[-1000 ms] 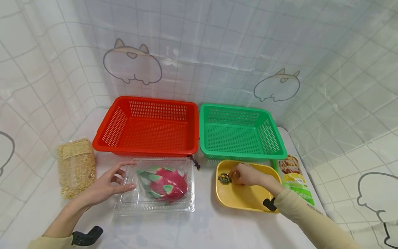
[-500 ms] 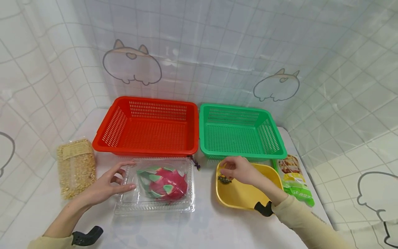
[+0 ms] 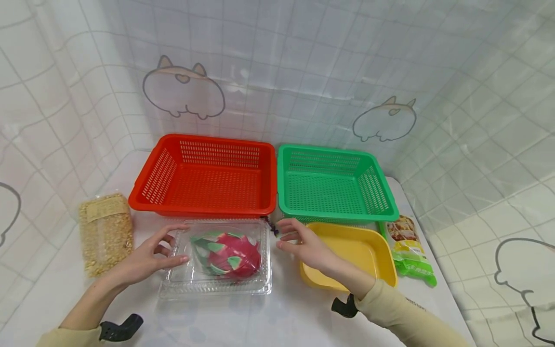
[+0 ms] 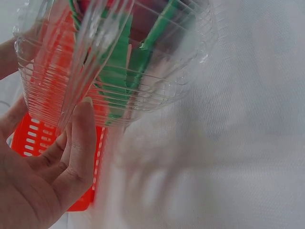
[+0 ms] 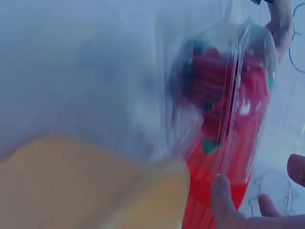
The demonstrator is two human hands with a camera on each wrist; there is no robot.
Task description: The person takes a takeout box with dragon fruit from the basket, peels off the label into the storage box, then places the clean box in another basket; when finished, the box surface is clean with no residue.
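A clear plastic clamshell box (image 3: 217,290) lies in the middle with a pink and green dragon fruit (image 3: 237,256) inside. My left hand (image 3: 145,258) is at the box's left side, its fingers at the far left corner and its thumb lower down. In the left wrist view the thumb (image 4: 82,138) meets the box's ridged edge. Between the box and a yellow basin (image 3: 355,241) is my right hand (image 3: 310,248), fingers spread and holding nothing. The right wrist view has its fingers (image 5: 222,198) close by the box. The hand hides the basin's near left part.
Behind stand a red basket (image 3: 212,211) and a green basket (image 3: 329,213), side by side. A bag of pale yellow kernels (image 3: 108,236) lies at the left. On the right lies a green and yellow food packet (image 3: 409,248). A small dark twig-like thing (image 3: 268,223) is near the box's far right corner.
My right hand has come out of the yellow basin, away from the round label, and moved left to the box's right side, its fingers spreading. The left hand and the box have stayed still.
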